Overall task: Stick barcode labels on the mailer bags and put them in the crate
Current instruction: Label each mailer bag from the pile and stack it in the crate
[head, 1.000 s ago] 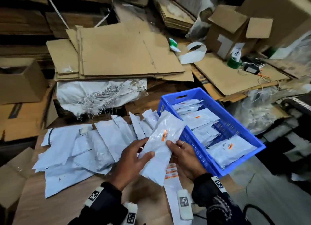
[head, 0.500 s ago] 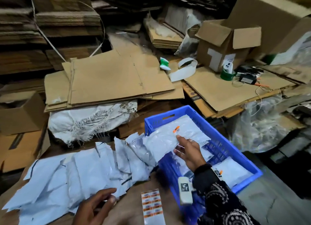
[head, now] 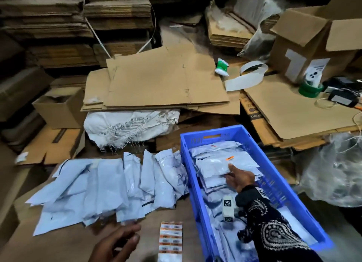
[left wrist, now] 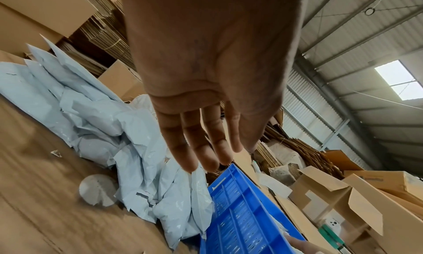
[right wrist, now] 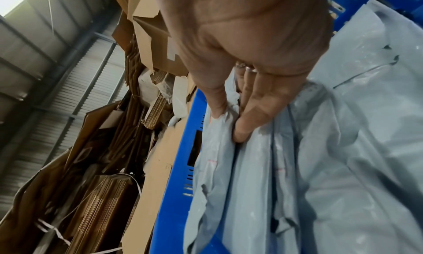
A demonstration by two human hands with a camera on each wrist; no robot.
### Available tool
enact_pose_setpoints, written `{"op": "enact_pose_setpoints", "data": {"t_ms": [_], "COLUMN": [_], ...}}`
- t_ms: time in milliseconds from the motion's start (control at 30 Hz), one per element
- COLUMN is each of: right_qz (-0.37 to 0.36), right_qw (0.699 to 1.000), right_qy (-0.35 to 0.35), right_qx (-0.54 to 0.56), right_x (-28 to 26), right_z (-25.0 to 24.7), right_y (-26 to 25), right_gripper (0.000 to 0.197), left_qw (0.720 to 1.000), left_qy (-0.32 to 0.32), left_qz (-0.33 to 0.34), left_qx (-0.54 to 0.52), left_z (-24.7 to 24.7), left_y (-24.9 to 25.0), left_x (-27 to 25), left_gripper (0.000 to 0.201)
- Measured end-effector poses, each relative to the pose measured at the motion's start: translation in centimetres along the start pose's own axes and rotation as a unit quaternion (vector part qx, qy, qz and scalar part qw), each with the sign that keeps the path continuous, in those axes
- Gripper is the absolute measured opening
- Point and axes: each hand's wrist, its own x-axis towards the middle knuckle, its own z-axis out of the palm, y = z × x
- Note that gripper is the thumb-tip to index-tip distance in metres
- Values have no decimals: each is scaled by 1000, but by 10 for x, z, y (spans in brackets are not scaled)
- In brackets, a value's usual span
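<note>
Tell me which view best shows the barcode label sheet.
The head view: the barcode label sheet lies flat on the cardboard surface between the left hand and the blue crate, its orange-and-white rows visible. Neither the left wrist view nor the right wrist view shows the sheet.

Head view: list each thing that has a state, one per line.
blue crate: open-topped, holds labelled bags.
top mailer bag: labelled, lying in the crate.
loose mailer bags: piled beside the crate.
label sheet: flat, untouched.
right hand: touching the top bag.
left hand: open, empty.
cardboard box: flaps open.
</note>
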Motion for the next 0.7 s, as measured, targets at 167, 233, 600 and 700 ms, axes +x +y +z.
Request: {"op": "enact_pose_setpoints", "data": {"t_ms": [167, 233, 600, 700], "right_qz": [-6, -12, -111, -109], "right_qw": [1000, 999, 989, 987], "right_qy": [-23, -25, -95, -120], "right_qx": [21, 44, 30, -15], "right_x": [-4, -13, -179, -213], "right_z": [-11, -19, 23, 65], "right_y": [3, 4, 4, 35], "right_gripper": [40, 44, 16, 12], "left_qw": [999, 1000, 999, 998], "left_qy": [26, 16, -2, 59], "left_qz": [20, 20, 51, 19], "left_qx": [17, 15, -6, -14], "left_z": [9, 2, -34, -63], "left_y": [10, 10, -31, -67], "left_x": [-3, 3, 41, 54], "left_gripper": [28, 27, 10, 12]}}
